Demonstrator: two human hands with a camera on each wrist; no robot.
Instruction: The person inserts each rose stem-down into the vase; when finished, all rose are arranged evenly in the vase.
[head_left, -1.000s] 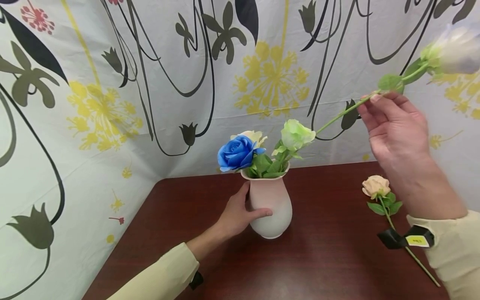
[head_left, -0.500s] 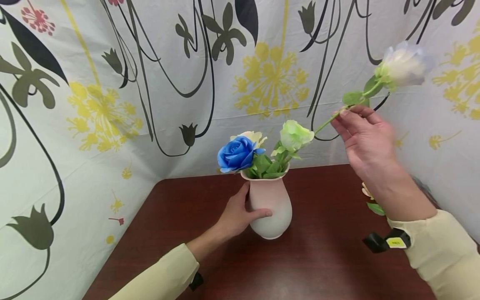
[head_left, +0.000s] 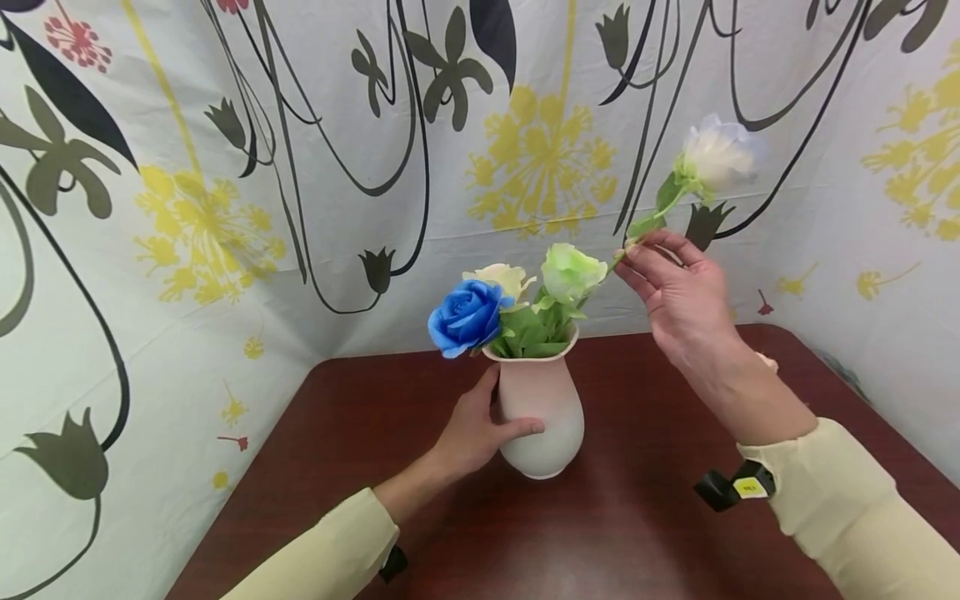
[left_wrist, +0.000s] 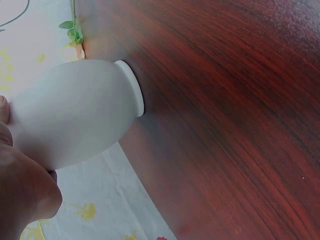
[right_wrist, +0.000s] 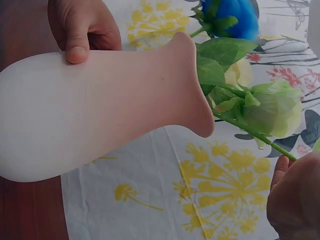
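Note:
My left hand (head_left: 476,425) grips the side of a pale pink and white vase (head_left: 543,417) that stands upright on the table. A blue rose (head_left: 468,317), a cream rose (head_left: 501,281) and a pale green rose (head_left: 572,273) stand in it, their leaves crowding the mouth. My right hand (head_left: 678,287) pinches the stem of a white rose (head_left: 716,157), up and to the right of the vase. That rose leans right, and in the right wrist view its green stem (right_wrist: 255,134) runs down into the vase mouth beside the green rose.
A dark red-brown wooden table (head_left: 360,433) carries the vase. Behind it hangs a white cloth (head_left: 420,208) with printed flowers. A peach rose (head_left: 767,362) lies on the table at the right, mostly hidden by my right forearm.
My right hand has moved left and down with the white rose, its stem sliding deeper into the vase. The blue and green roses have shifted slightly left. The left hand keeps its place.

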